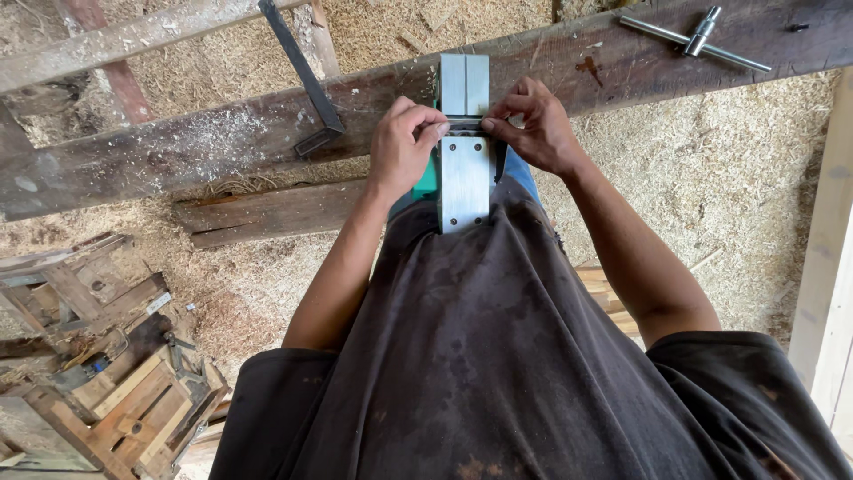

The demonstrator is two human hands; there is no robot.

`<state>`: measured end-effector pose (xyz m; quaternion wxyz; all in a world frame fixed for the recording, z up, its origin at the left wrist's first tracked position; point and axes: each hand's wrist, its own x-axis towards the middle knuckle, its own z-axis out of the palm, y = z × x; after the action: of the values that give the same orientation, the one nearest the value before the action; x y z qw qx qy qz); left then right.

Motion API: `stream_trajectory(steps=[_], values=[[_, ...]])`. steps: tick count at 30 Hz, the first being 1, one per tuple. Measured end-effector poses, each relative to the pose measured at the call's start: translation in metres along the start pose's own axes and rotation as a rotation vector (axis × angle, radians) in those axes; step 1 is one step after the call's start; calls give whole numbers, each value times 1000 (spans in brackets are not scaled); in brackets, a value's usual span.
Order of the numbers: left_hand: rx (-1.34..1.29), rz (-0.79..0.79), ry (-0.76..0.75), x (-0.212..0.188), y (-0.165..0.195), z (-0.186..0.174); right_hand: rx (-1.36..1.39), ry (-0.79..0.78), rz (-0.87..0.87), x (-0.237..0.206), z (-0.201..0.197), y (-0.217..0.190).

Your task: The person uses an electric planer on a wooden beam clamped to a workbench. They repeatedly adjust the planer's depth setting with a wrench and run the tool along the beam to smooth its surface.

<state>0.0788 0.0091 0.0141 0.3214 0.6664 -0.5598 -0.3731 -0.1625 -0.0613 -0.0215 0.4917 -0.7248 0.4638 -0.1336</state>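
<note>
While the electric planer (pixel 464 169) lies sole-up across the dark wooden beam (pixel 222 142) that serves as worktop, the left hand (pixel 402 147) and right hand (pixel 533 124) both pinch at the gap between its two metal plates, fingertips closed on the blade area. This looks like blade fitting or adjusting; a T-handled wrench (pixel 697 36) lies well apart on the beam.
</note>
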Motion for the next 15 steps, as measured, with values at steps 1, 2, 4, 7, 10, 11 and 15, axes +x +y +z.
stream_trajectory(steps=[1,2,4,7,10,11,15], values=[[13,-7,-26,1,0,-1,17,-2,12,0,-1,-1],[26,3,-38,1,1,-2,34,-9,24,-1,-1,-2],[56,22,-48,4,-1,-3,5,-3,51,-1,0,-3],[-12,-32,-50,7,-4,-3,-16,28,71,-1,4,-6],[-27,-88,-23,10,-5,1,-2,68,113,-1,5,-6],[-31,-94,-24,9,-5,3,8,72,124,-1,5,-6],[-9,-66,-14,5,-6,2,16,83,142,-5,7,-5]])
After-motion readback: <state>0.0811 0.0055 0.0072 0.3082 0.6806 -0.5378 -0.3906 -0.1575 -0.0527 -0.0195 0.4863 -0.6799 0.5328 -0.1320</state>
